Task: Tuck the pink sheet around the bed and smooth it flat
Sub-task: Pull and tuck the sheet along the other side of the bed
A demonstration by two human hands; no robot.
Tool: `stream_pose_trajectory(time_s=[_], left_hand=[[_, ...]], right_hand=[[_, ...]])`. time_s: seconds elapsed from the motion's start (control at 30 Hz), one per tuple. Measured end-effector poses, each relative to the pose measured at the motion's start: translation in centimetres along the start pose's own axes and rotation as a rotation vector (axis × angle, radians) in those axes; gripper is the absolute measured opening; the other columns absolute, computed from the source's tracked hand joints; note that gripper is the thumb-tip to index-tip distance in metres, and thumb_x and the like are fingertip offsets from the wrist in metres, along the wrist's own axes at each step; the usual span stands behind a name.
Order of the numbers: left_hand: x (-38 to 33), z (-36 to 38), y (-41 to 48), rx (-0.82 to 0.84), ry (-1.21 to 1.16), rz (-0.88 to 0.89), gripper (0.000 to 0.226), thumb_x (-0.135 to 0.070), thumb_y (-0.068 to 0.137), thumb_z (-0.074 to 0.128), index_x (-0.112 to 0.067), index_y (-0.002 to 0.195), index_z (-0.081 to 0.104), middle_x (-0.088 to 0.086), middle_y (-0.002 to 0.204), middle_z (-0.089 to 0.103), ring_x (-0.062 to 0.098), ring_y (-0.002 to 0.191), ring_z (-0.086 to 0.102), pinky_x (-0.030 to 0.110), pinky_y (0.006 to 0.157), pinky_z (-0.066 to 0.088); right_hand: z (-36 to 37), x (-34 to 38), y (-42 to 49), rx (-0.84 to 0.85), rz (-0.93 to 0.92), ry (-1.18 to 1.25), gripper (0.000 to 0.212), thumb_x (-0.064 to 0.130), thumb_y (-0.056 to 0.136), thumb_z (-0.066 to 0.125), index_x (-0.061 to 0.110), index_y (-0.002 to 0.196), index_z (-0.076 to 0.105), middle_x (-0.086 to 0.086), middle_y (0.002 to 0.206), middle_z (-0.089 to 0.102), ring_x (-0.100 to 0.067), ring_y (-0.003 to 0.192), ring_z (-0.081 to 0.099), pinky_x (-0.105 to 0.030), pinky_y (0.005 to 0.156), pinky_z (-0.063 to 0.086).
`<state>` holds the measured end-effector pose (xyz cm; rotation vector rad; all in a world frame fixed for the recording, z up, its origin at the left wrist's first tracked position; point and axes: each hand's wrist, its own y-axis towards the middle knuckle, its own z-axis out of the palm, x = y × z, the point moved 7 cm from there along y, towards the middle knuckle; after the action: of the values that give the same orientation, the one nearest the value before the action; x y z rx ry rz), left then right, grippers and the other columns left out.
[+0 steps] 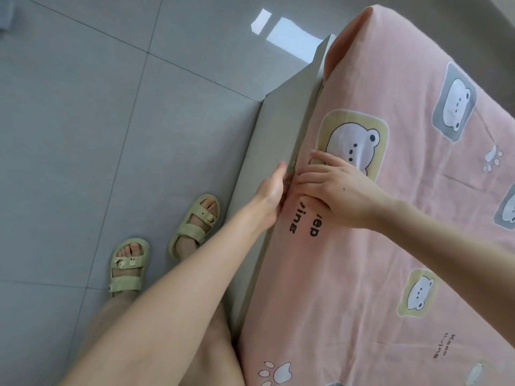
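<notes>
The pink sheet [390, 246], printed with bear pictures and black lettering, covers the mattress on the right. Its left edge runs down into the gap beside the grey bed frame [276, 129]. My left hand [271, 190] reaches into that gap at the sheet's edge, its fingers straight and partly hidden in the crack. Just to its right, my right hand [331, 190] rests on the sheet near the mattress edge, fingers spread and pressing the fabric down. At the far corner the sheet [345, 45] hangs over the mattress side.
Grey floor tiles [97, 121] fill the left half. My feet in pale green sandals [195, 227] stand on the floor close to the bed frame. A bright patch of light [292, 37] lies on the floor beyond the frame's far end.
</notes>
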<state>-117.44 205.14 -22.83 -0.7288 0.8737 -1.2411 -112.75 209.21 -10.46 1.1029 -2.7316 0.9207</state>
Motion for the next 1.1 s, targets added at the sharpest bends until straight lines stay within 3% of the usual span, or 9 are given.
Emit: stream_pose_trajectory(time_s=[0.1,0.2,0.3,0.5,0.63,0.73,0.83,0.97,1.1], left_hand=[[-3.6,1.1,0.1,0.043,-0.001,0.04,0.058,-0.046,0.1,0.02,-0.006,0.128,0.052,0.001,0.055,0.067,0.009,0.045,0.063,0.008,0.033,0.036],[-8.7,2.6,0.1,-0.004,0.105,0.124,0.05,-0.048,0.099,0.028,-0.013,0.105,0.063,-0.005,0.076,0.062,0.006,0.06,0.058,0.014,0.043,0.044],[-13.2,4.4,0.0,-0.052,0.212,0.203,0.042,-0.044,0.097,0.038,-0.011,0.11,0.06,-0.003,0.088,0.063,0.01,0.071,0.059,0.019,0.056,0.047],[-17.4,6.7,1.1,-0.252,0.545,0.349,0.037,-0.027,0.097,0.043,0.003,0.114,0.056,0.018,0.117,0.062,0.027,0.097,0.06,0.031,0.078,0.045],[-19.0,7.2,0.8,-0.437,0.842,0.368,0.025,-0.009,0.091,0.042,0.0,0.106,0.059,0.018,0.115,0.062,0.033,0.107,0.059,0.036,0.084,0.049],[-20.5,7.0,-0.4,-0.627,1.145,0.229,0.031,-0.002,0.089,0.043,0.002,0.115,0.058,0.019,0.122,0.06,0.035,0.113,0.057,0.038,0.089,0.048],[-22.9,8.2,-2.0,-0.657,1.311,0.164,0.028,-0.004,0.091,0.042,0.0,0.114,0.057,0.017,0.123,0.059,0.034,0.113,0.057,0.037,0.085,0.047],[-28.0,14.8,-4.1,-0.504,1.501,0.319,0.028,-0.005,0.091,0.038,-0.001,0.114,0.054,0.018,0.121,0.059,0.035,0.112,0.056,0.037,0.085,0.045],[-32.6,22.1,-4.9,-0.277,1.611,0.446,0.022,-0.008,0.09,0.037,-0.009,0.103,0.055,0.014,0.113,0.061,0.031,0.092,0.052,0.029,0.072,0.037]], right_hand=[[-2.7,-3.0,-1.4,-0.338,0.105,0.039,0.022,0.004,0.085,0.049,0.004,0.095,0.069,-0.013,0.111,0.067,-0.032,0.106,0.061,-0.046,0.106,0.035],[-4.4,-10.5,-5.8,-0.575,0.678,0.014,0.035,0.019,0.09,0.052,0.012,0.123,0.059,-0.012,0.135,0.054,-0.031,0.126,0.049,-0.045,0.109,0.033],[-2.1,-14.7,-8.3,-0.502,1.224,0.414,0.057,0.037,0.094,0.045,0.018,0.146,0.032,-0.008,0.155,0.025,-0.021,0.144,0.02,-0.036,0.116,0.018],[0.0,-10.8,-1.9,-0.334,1.048,0.502,0.059,0.03,0.1,0.035,0.019,0.151,0.008,-0.015,0.158,-0.005,-0.032,0.146,-0.009,-0.046,0.116,-0.006],[-1.4,-11.4,-5.2,-0.517,0.878,0.965,0.044,0.021,0.099,0.045,0.019,0.143,0.039,-0.001,0.154,0.028,-0.011,0.143,0.021,-0.027,0.117,0.016],[-2.6,-13.0,-9.7,-0.778,1.132,1.211,0.04,0.014,0.093,0.052,0.017,0.133,0.052,0.002,0.131,0.057,-0.002,0.116,0.053,-0.009,0.096,0.04],[-3.6,-14.4,-12.1,-0.738,1.354,1.202,0.035,0.017,0.09,0.051,0.018,0.125,0.056,0.001,0.118,0.064,-0.013,0.105,0.059,-0.032,0.097,0.046],[-5.9,-17.0,-14.0,-0.779,1.566,1.366,0.036,0.011,0.087,0.048,0.006,0.12,0.059,-0.009,0.108,0.063,-0.026,0.095,0.061,-0.045,0.092,0.051],[-8.6,-19.8,-15.4,-0.918,1.751,1.563,0.023,0.007,0.086,0.044,0.006,0.1,0.062,-0.01,0.092,0.056,-0.023,0.071,0.059,-0.032,0.061,0.053]])
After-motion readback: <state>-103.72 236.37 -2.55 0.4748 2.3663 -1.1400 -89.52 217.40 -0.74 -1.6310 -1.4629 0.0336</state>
